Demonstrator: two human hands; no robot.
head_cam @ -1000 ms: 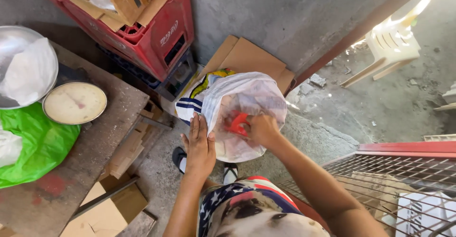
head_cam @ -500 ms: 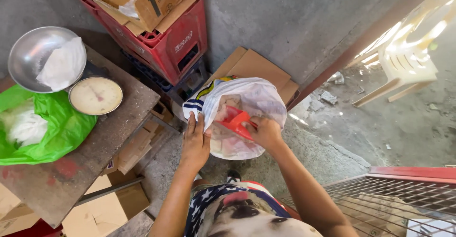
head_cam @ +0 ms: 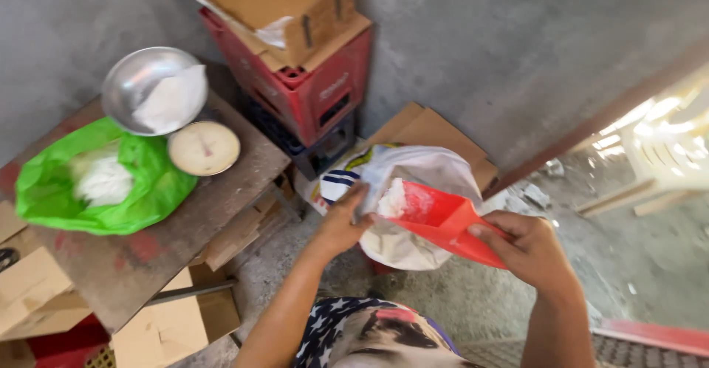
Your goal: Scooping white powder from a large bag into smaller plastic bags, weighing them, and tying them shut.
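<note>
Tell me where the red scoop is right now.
In the head view, the red scoop sits right of centre, held by the right hand at the white sack mouth, holding white powder.

Red scoop [head_cam: 443, 224] dusted with white powder, bright green bag [head_cam: 140, 191], red crates [head_cam: 310, 87], brown cardboard box [head_cam: 273, 2], and a star-patterned shirt [head_cam: 332, 331].

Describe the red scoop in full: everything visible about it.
The red scoop looks like thin, smooth plastic, flat-bottomed with raised side walls, widening toward its open front. It is tilted, its open end toward the mouth of the white sack. A small heap of white powder or grain sits at the open end, and a pale dusting clings to the inside. The right hand grips its rear end; the left hand holds the sack's edge beside the scoop's mouth.
</note>
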